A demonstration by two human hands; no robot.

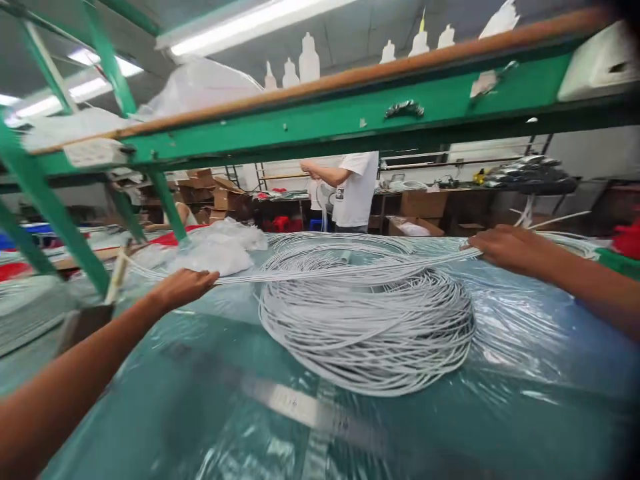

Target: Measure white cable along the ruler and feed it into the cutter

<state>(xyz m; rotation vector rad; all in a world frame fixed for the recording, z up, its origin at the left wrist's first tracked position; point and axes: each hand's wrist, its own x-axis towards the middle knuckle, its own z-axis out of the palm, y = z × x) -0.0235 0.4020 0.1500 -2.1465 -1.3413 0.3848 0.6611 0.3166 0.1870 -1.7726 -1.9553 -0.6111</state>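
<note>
A bundle of thin white cables [345, 271] runs stretched between my two hands, across the top of a large coil of white cable [370, 333]. At the left, my left hand [185, 289] is closed around the bundle, and cable ends stick out beyond it. My right hand [510, 248] grips the bundle at the far right, with loose ends rising behind the knuckles. The big coil lies on the table [210, 387], which is covered in clear plastic over a green surface. More loops of cable lie just behind it.
A green shelf frame [320, 130] crosses above the table, with white squeeze bottles [309, 59] on top. Clear plastic bags [225, 247] lie behind my left hand. Farther back stands a person in a white shirt [357, 190], near cardboard boxes [425, 203].
</note>
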